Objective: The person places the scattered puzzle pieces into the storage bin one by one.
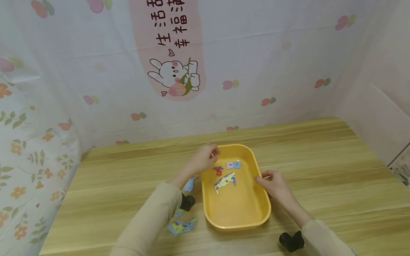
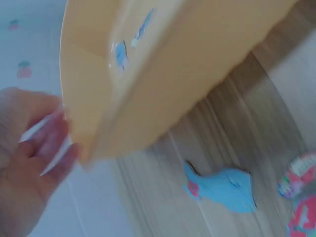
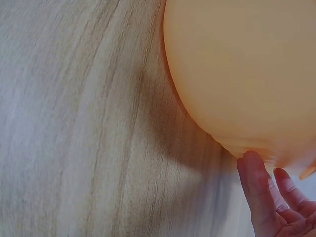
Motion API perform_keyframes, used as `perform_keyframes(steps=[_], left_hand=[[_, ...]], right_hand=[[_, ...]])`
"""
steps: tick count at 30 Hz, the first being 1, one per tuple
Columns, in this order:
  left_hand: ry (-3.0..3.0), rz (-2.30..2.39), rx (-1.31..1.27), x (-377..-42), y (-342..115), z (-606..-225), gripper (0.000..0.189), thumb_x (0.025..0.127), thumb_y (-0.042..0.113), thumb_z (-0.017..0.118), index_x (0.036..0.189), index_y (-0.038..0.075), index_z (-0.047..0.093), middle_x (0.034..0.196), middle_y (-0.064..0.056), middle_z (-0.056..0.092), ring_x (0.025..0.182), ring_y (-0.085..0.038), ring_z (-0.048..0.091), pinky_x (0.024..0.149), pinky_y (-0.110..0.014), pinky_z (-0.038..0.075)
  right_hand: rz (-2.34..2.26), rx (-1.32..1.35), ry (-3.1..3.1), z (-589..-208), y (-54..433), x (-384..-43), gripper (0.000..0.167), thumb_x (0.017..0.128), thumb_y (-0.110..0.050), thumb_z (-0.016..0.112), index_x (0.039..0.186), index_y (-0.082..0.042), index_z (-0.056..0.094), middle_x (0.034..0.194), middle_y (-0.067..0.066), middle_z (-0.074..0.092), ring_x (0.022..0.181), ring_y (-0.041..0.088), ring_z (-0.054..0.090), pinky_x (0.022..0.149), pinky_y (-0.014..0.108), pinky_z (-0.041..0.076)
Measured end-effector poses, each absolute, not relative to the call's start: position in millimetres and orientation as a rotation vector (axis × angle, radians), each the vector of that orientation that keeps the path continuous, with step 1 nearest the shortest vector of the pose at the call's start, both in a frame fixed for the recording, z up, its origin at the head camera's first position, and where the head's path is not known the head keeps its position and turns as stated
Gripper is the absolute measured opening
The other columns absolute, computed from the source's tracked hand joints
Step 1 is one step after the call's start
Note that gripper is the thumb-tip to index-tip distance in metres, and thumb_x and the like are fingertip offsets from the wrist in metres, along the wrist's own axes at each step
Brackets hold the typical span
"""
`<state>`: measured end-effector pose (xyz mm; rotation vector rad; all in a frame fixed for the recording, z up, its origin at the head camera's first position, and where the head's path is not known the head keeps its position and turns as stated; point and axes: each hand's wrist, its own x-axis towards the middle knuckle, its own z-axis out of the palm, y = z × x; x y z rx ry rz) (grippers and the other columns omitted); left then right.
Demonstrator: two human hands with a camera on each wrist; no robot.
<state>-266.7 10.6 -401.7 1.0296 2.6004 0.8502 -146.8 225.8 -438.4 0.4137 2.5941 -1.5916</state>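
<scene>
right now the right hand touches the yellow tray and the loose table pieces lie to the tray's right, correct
No, the loose table pieces lie left of the yellow tray, as the head view shows; the right hand does touch it.

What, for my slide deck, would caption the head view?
Left hand and right hand at a yellow tray, printed pieces inside and beside it.
</scene>
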Motion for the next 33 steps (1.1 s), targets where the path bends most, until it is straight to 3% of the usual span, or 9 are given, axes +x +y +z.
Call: perform_keyframes(steps=[6,12,16,19,22,25,27,33], left_hand=[[2.707,0.964,0.899,-264,-13,-395,0.032,0.089,0.005,0.054,0.119,-0.004,0.049,0.122,-0.023,0.047,0.110,-0.034,0.049,0.093,-0.041,0.046],[2.655,0.954,0.731,-267,-36,-406,0.034,0.087,-0.001,0.045,0.120,-0.007,0.045,0.129,-0.029,0.036,0.109,-0.037,0.048,0.088,-0.040,0.048],[2.615,0.767,0.594,-260,-48,-414,0.041,0.086,0.006,0.056,0.122,-0.006,0.041,0.128,-0.030,0.037,0.113,-0.038,0.045,0.094,-0.043,0.045],[2.574,0.656,0.457,-253,-52,-418,0.046,0.083,0.014,0.065,0.117,-0.008,0.044,0.131,-0.029,0.038,0.126,-0.041,0.034,0.105,-0.050,0.034],[2.562,0.589,0.379,-246,-54,-422,0.036,0.078,0.019,0.071,0.097,-0.004,0.050,0.117,-0.022,0.048,0.112,-0.036,0.045,0.095,-0.042,0.043],[2.569,0.573,0.364,-242,-56,-422,0.032,0.075,0.018,0.073,0.079,0.002,0.046,0.090,-0.009,0.048,0.083,-0.022,0.046,0.070,-0.027,0.044],[2.565,0.600,0.348,-240,-57,-423,0.034,0.074,0.017,0.074,0.078,0.004,0.043,0.080,-0.005,0.039,0.073,-0.018,0.039,0.061,-0.024,0.038],[2.563,0.673,0.272,-236,-55,-422,0.029,0.073,0.009,0.073,0.086,0.000,0.049,0.080,-0.005,0.042,0.071,-0.018,0.042,0.060,-0.024,0.040]], right_hand=[[-1.628,0.418,2.571,-438,225,-146,0.035,0.088,-0.019,0.058,0.105,0.011,0.057,0.078,0.020,0.066,0.053,0.011,0.060,0.047,0.023,0.050],[-1.627,0.423,2.585,-438,226,-146,0.036,0.088,-0.020,0.058,0.105,0.012,0.057,0.079,0.020,0.066,0.054,0.011,0.060,0.048,0.024,0.051],[-1.617,0.411,2.588,-440,226,-146,0.034,0.088,-0.019,0.057,0.104,0.012,0.057,0.080,0.020,0.066,0.055,0.011,0.061,0.049,0.024,0.051],[-1.614,0.414,2.583,-440,226,-146,0.033,0.089,-0.018,0.056,0.104,0.012,0.058,0.080,0.020,0.066,0.056,0.011,0.061,0.049,0.023,0.051],[-1.616,0.419,2.582,-440,225,-145,0.033,0.088,-0.018,0.056,0.104,0.012,0.058,0.080,0.020,0.066,0.056,0.011,0.061,0.049,0.023,0.051],[-1.615,0.420,2.580,-439,224,-145,0.035,0.089,-0.019,0.056,0.105,0.012,0.057,0.081,0.021,0.066,0.056,0.011,0.061,0.049,0.024,0.051],[-1.612,0.429,2.577,-438,224,-145,0.035,0.089,-0.019,0.057,0.105,0.012,0.057,0.081,0.021,0.066,0.056,0.011,0.061,0.049,0.025,0.052],[-1.609,0.443,2.570,-438,223,-146,0.035,0.089,-0.019,0.056,0.105,0.011,0.057,0.079,0.017,0.065,0.056,0.010,0.059,0.049,0.024,0.051]])
